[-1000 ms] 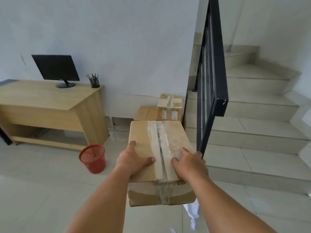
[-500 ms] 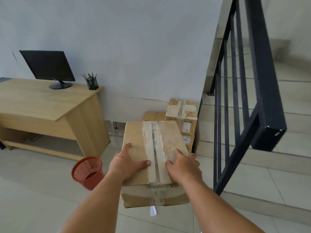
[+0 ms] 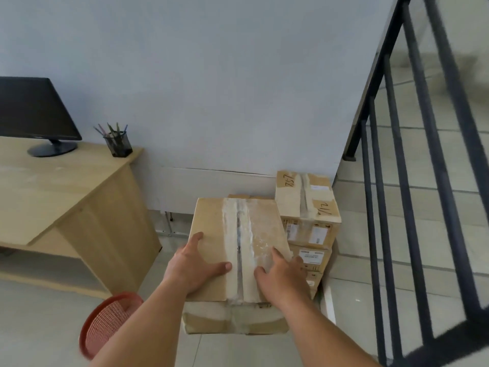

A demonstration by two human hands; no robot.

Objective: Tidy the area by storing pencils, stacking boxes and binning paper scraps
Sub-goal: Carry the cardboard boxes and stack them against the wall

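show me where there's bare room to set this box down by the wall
Free: the low box behind the carried box, between the desk's side panel and the tall stack; also the floor strip there. Crowded: the stack fills the corner by the railing; the red bin sits lower left.

Soft daylight, blurred wide-angle edges

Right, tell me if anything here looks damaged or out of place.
The carried box, held by the left hand and right hand, has torn, peeling tape along its top seam. A white scrap lies on the floor beside the stacked boxes.
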